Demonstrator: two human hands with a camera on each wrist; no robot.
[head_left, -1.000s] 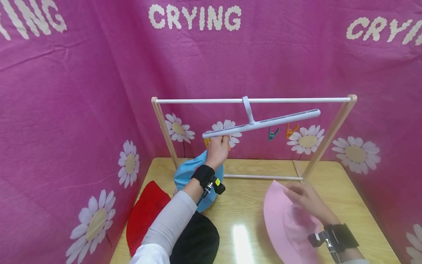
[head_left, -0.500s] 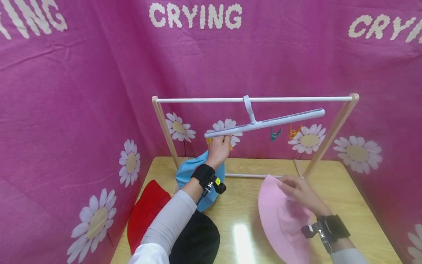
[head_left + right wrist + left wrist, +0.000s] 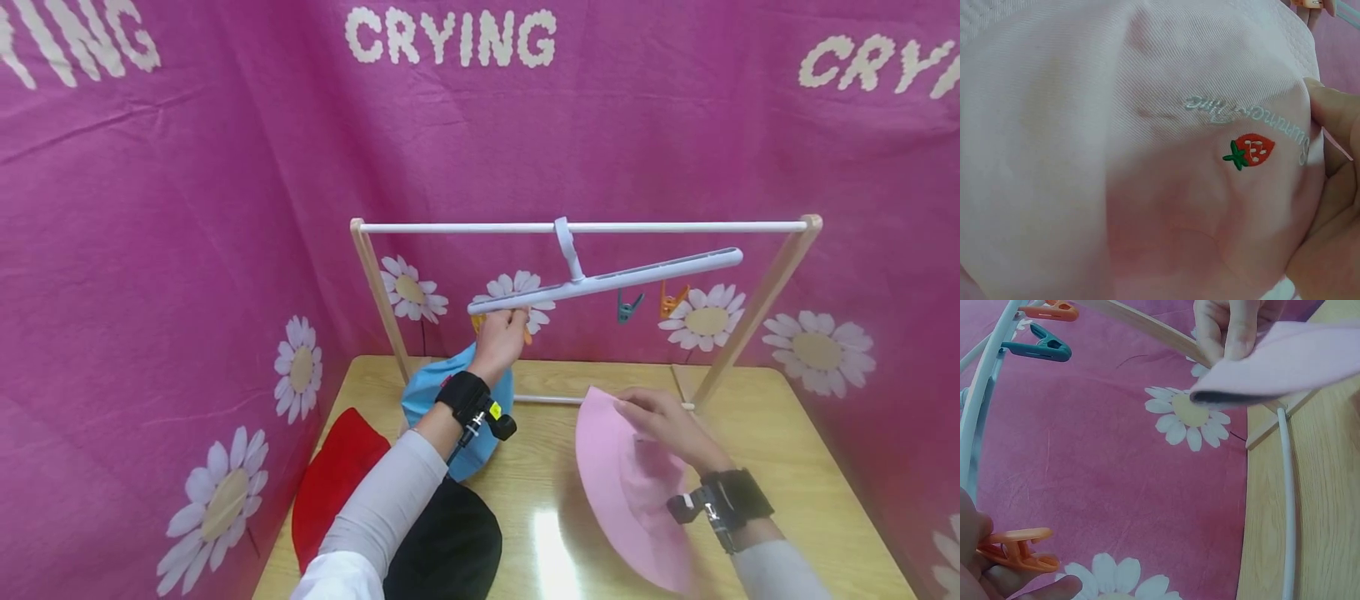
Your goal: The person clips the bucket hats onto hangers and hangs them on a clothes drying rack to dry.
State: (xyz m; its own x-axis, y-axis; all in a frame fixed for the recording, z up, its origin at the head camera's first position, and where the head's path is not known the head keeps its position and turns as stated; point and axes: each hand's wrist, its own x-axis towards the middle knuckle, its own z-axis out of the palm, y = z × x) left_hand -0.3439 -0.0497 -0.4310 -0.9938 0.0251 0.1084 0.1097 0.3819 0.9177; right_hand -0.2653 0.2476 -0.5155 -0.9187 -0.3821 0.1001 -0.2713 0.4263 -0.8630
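Note:
My right hand [image 3: 663,421] pinches a pink bucket hat [image 3: 626,483] by its brim, holding it tilted over the table. In the right wrist view a strawberry [image 3: 1255,150] and lettering are embroidered on the hat. My left hand [image 3: 498,342] is raised to the lower left end of a white clip hanger [image 3: 600,283]. Its fingers grip an orange clothespin [image 3: 1019,547], with nothing in the peg's jaws in the left wrist view. A blue hat [image 3: 457,433] hangs just behind the left forearm, below a yellow clip [image 3: 477,322] at the hanger's end.
The hanger hooks over the white top bar [image 3: 465,227] of a wood-ended rack, tilted. A teal clothespin [image 3: 628,307] and another orange clothespin [image 3: 672,300] hang from its right half. A red hat [image 3: 337,479] and a black hat [image 3: 450,546] lie on the table [image 3: 540,467] at left.
My right hand has carried the pink hat leftward and slightly up toward the rack. The left hand has kept its place at the hanger's end.

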